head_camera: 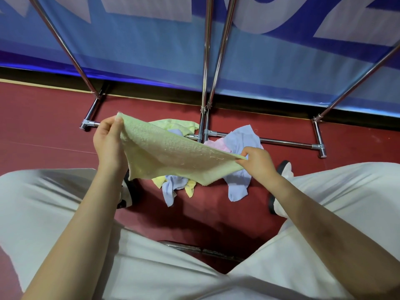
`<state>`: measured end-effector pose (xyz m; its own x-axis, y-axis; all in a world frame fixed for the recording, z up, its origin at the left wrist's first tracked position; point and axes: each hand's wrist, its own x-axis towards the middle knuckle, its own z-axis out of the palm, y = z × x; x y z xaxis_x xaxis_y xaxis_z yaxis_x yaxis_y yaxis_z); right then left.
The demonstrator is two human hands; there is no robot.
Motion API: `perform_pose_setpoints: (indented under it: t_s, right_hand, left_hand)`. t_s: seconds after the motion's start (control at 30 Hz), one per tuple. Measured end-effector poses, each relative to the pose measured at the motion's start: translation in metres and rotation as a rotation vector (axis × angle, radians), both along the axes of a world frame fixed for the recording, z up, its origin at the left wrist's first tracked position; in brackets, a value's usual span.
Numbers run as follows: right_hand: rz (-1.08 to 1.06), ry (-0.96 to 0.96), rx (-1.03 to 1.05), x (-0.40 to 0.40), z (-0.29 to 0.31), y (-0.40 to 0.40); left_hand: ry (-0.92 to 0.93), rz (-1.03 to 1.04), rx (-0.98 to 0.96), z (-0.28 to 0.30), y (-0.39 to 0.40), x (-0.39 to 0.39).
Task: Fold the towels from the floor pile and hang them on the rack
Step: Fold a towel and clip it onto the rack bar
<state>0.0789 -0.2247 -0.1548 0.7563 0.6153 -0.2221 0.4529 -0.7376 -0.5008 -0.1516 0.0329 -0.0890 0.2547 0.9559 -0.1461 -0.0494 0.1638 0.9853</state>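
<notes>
A pale green towel [171, 154] is stretched flat in the air between my hands, above the floor pile. My left hand [109, 141] pinches its far left corner, thumb on top. My right hand [258, 160] pinches the right corner. Under the towel lies the pile of towels [242, 144] in lilac, pink, yellow and green, partly hidden by the held towel. The chrome rack [205, 83] stands just behind the pile, its uprights rising out of view and its base bars on the floor. No towel shows on the visible part of the rack.
I sit with my legs in white trousers [54, 202] spread to either side of the pile, shoes near it. The floor [43, 118] is dark red. A blue and white banner [140, 44] runs behind the rack. A dark bar [201, 251] lies between my knees.
</notes>
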Motion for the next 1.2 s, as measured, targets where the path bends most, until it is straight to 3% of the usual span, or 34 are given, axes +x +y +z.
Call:
perform_pose_setpoints:
  t_s: [0.17,0.33,0.43,0.6,0.77,0.83,0.97,1.1,1.2]
  right_hand:
    - [-0.011,-0.041,0.051,0.002,0.008,0.002]
    - [-0.021,0.383,0.337,0.004,0.024,0.005]
    - [-0.118,0.492,0.522,0.006,0.034,0.007]
    - [-0.276,0.610,0.808,0.013,0.047,0.006]
    - [-0.374,0.351,0.894,0.023,0.053,-0.001]
    - [-0.369,0.222,0.858,0.025,0.053,-0.002]
    - [-0.384,0.115,0.837,0.024,0.052,0.002]
    - [-0.456,0.197,0.841,0.027,0.049,0.004]
    - [-0.541,0.282,0.859,0.029,0.048,0.006]
  left_hand:
    - [-0.002,0.067,-0.065,-0.006,0.006,0.001]
    - [0.003,0.160,-0.169,-0.010,0.010,0.005]
    - [0.093,0.197,-0.186,-0.020,0.016,0.007]
    - [0.324,0.140,-0.040,-0.037,0.009,0.014]
    - [0.491,-0.035,0.325,-0.031,-0.007,0.022]
    - [0.494,-0.056,0.371,-0.028,-0.013,0.026]
    - [0.484,-0.055,0.180,-0.026,-0.009,0.034]
    - [0.330,-0.059,-0.176,-0.024,-0.004,0.040]
    - [0.244,-0.114,-0.317,-0.016,-0.011,0.047]
